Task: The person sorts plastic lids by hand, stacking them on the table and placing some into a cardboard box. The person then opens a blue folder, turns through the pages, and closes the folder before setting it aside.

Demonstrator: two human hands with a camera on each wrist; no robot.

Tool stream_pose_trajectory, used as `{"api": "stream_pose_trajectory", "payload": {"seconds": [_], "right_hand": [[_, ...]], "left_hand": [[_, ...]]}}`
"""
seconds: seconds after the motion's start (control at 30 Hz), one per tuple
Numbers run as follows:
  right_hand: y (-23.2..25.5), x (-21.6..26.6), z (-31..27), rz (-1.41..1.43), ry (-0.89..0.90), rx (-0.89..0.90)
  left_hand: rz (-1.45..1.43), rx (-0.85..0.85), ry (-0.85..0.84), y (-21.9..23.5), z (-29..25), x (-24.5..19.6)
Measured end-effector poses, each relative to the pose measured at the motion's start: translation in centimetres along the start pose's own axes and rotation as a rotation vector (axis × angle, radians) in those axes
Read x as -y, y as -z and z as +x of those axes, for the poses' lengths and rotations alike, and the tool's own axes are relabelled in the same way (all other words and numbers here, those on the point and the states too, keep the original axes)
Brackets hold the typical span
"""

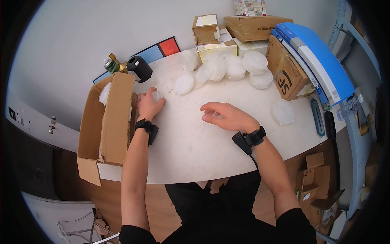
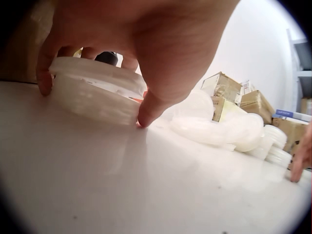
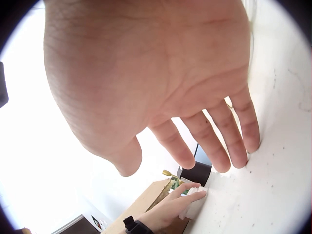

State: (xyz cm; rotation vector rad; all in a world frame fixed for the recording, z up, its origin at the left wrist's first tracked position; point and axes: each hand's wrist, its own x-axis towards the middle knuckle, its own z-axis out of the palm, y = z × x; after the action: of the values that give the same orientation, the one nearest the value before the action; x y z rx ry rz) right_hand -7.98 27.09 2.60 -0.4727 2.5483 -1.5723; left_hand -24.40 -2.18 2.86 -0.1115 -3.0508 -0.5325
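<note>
A round, translucent plastic tub with a lid (image 2: 95, 100) stands on the white table (image 1: 183, 142), beside the long cardboard box (image 1: 115, 118). My left hand (image 1: 149, 106) grips this tub from above, the thumb on one side and the fingers round the other; much of it is hidden under the hand in the head view. Over the middle of the table is my right hand (image 1: 231, 117). Its palm (image 3: 156, 63) is bare in the right wrist view, with the fingers nearly straight and a little spread, the lower fingertips close to the tabletop.
Several similar round tubs (image 1: 235, 68) are heaped at the back, and one lone tub (image 1: 283, 112) lies at the right. Behind them stand cardboard boxes (image 1: 258, 27) and blue folders (image 1: 317, 53). A black cylinder (image 1: 139, 69) stands beyond the long box. A blue cutter (image 1: 317, 117) lies near the right edge.
</note>
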Motion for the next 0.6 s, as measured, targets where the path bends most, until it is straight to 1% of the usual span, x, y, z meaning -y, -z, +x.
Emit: {"api": "stream_pose_trajectory", "payload": {"seconds": [0.07,0.1,0.17,0.2,0.27,0.3,0.33,0.4,0.43,0.47,0.53,0.6], "right_hand": [[0.1,0.1,0.1,0.005,-0.002,-0.002],[0.1,0.3,0.0,-0.003,-0.022,0.002],[0.1,0.5,-0.1,-0.009,-0.051,0.006],[0.1,0.5,-0.1,-0.013,-0.030,0.000],[0.1,0.7,-0.2,-0.020,-0.014,0.003],[0.0,1.0,-0.2,-0.002,0.002,-0.003],[0.0,1.1,-0.2,0.015,0.020,-0.009],[-0.1,0.8,0.0,0.038,0.014,-0.004],[-0.1,0.6,0.1,0.066,0.007,-0.012],[-0.1,0.7,0.1,0.060,0.005,-0.010],[0.0,0.8,0.0,0.148,0.035,-0.073],[0.3,1.2,-0.1,0.103,0.030,-0.050]], "left_hand": [[-0.052,0.090,-0.075,0.9,-1.1,-1.4],[-0.051,0.091,-0.078,1.2,-1.6,-2.0],[-0.195,0.165,-0.239,1.4,-3.4,-2.9],[-0.199,0.170,-0.238,2.4,-5.0,-4.2],[-0.498,0.340,-0.183,4.6,-8.6,-7.2],[-0.542,0.372,-0.222,4.7,-9.6,-7.6],[-0.548,0.371,-0.216,4.7,-10.1,-8.0],[-0.671,0.514,-0.249,4.6,-10.8,-8.5],[-0.717,0.501,-0.289,4.1,-11.1,-8.4],[-0.724,0.499,-0.290,3.8,-11.0,-8.0],[-0.879,0.590,-0.336,3.1,-10.7,-7.4],[-0.925,0.604,-0.358,2.4,-10.8,-7.3]]}}
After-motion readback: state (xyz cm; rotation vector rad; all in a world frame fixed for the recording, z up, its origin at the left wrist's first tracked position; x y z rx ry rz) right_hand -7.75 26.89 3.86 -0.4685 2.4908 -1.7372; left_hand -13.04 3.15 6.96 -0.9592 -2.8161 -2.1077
